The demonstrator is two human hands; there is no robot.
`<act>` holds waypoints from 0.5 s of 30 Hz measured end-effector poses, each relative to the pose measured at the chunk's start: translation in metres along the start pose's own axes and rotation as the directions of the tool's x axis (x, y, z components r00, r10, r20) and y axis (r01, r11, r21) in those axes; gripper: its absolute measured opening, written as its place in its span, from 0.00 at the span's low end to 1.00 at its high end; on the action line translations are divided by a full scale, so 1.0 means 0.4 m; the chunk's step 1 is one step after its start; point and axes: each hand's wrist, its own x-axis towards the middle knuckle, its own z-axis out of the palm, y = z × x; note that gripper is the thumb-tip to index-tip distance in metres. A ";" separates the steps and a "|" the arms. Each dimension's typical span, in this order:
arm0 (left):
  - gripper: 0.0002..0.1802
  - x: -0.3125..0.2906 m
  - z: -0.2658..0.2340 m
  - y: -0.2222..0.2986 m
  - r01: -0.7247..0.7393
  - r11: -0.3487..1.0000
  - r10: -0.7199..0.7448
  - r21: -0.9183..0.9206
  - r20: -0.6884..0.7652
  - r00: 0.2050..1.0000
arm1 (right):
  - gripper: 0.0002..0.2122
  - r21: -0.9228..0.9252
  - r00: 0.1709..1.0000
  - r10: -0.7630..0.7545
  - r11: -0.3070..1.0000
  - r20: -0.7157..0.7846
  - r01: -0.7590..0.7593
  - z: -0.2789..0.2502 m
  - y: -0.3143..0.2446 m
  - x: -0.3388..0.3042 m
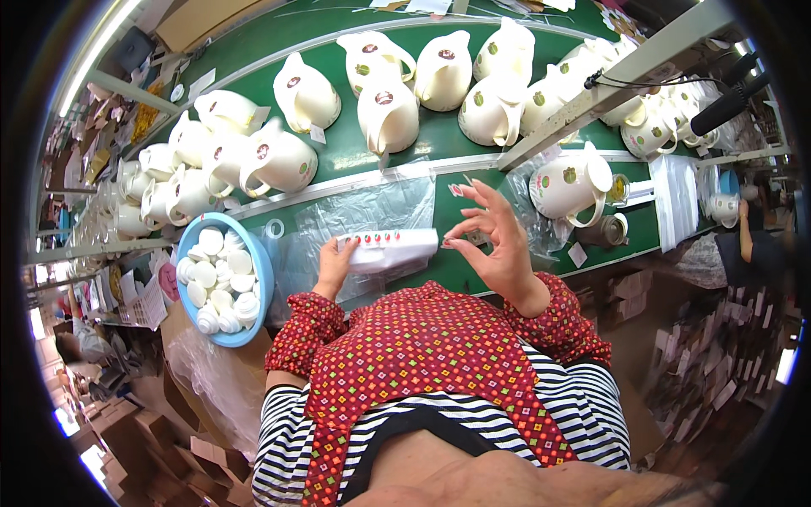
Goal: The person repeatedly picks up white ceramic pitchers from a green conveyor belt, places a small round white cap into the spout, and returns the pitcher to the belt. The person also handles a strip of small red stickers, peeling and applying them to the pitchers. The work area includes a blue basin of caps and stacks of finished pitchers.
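My left hand [334, 264] grips the left end of a long white strip [397, 251] with a row of red marks along its upper edge. Beyond the strip's right end, my right hand [498, 245] is raised with thumb and forefinger tips brought together, a tiny red spot between or on them. Its other fingers stand up, and a small red-and-white patch shows at one fingertip. Under the strip, clear plastic bags [363, 215] lie on the green table [338, 165]. To the right stands a cream jug [568, 188] with a coloured print.
A blue basin [267, 291] full of white round lids [203, 275] sits to my left. Several cream jugs [389, 114] line the far conveyor. A slanted metal post [583, 110] crosses at right, near a brown cup [604, 231] and white bags [674, 198]. Another person [735, 253] is at far right.
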 end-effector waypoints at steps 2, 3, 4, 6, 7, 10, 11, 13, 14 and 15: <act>0.24 0.026 0.012 0.013 -0.100 0.834 0.156 0.542 -0.059 0.986 | 0.38 -0.037 0.999 0.045 0.998 -0.018 -0.046 -0.029 0.020 -0.021; 0.28 0.042 0.015 0.032 -0.123 0.638 0.248 0.760 -0.052 0.967 | 0.38 -0.052 0.997 0.065 0.996 -0.028 -0.066 -0.044 0.029 -0.030; 0.40 0.064 0.021 0.087 -0.203 0.639 0.349 0.742 -0.044 0.936 | 0.38 -0.063 0.994 0.096 0.993 -0.045 -0.099 -0.060 0.038 -0.043; 0.36 0.155 0.070 0.246 -0.538 0.393 0.718 0.745 0.117 0.686 | 0.38 -0.043 0.984 0.146 0.988 -0.107 -0.151 -0.079 0.051 -0.062; 0.34 0.188 0.112 0.369 -0.627 0.313 0.788 0.713 0.173 0.590 | 0.38 -0.030 0.977 0.171 0.984 -0.129 -0.177 -0.085 0.055 -0.071; 0.32 0.341 0.251 0.646 -0.777 0.052 0.901 0.627 0.305 0.307 | 0.38 -0.015 0.962 0.220 0.974 -0.162 -0.225 -0.094 0.060 -0.092; 0.34 0.407 0.287 0.706 -0.775 -0.019 0.897 0.632 0.354 0.266 | 0.38 -0.010 0.959 0.232 0.971 -0.164 -0.237 -0.094 0.059 -0.097; 0.36 0.543 0.364 0.811 -0.689 -0.230 0.822 0.687 0.517 0.241 | 0.38 0.021 0.941 0.274 0.961 -0.201 -0.276 -0.100 0.050 -0.105; 0.35 0.627 0.392 0.831 -0.630 -0.297 0.771 0.718 0.569 0.285 | 0.38 0.019 0.937 0.278 0.960 -0.214 -0.280 -0.104 0.046 -0.111; 0.33 0.674 0.431 0.860 -0.573 -0.397 0.676 0.717 0.651 0.346 | 0.38 0.015 0.928 0.286 0.957 -0.239 -0.291 -0.112 0.048 -0.122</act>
